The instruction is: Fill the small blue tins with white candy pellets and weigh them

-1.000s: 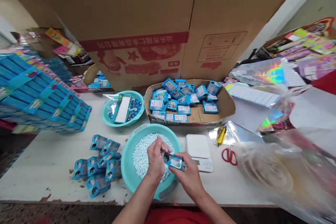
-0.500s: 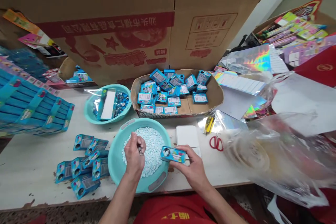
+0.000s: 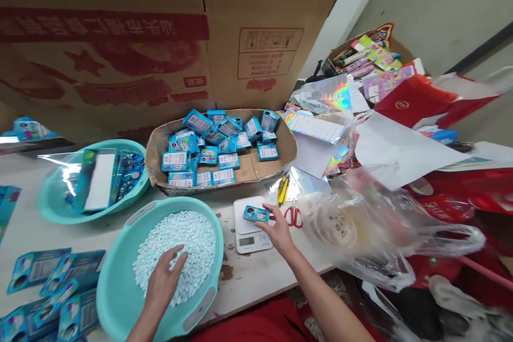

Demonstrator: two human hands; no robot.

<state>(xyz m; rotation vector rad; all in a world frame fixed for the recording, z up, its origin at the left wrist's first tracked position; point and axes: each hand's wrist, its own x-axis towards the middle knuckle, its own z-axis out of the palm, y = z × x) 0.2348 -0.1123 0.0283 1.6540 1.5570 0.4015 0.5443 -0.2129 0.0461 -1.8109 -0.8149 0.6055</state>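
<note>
Resting small box [image 3: 255, 214] on scale [image 3: 252, 224], right hand [image 3: 277, 231] near table edge [image 3: 256, 294]

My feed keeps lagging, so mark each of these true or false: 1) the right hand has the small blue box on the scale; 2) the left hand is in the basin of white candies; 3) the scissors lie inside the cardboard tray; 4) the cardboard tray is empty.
1) True: the right hand holds the small blue box on the white scale.
2) True: the left hand rests on the white candies in the teal basin.
3) False: the red scissors lie on the table, right of the scale.
4) False: the cardboard tray holds many blue boxes.
</note>
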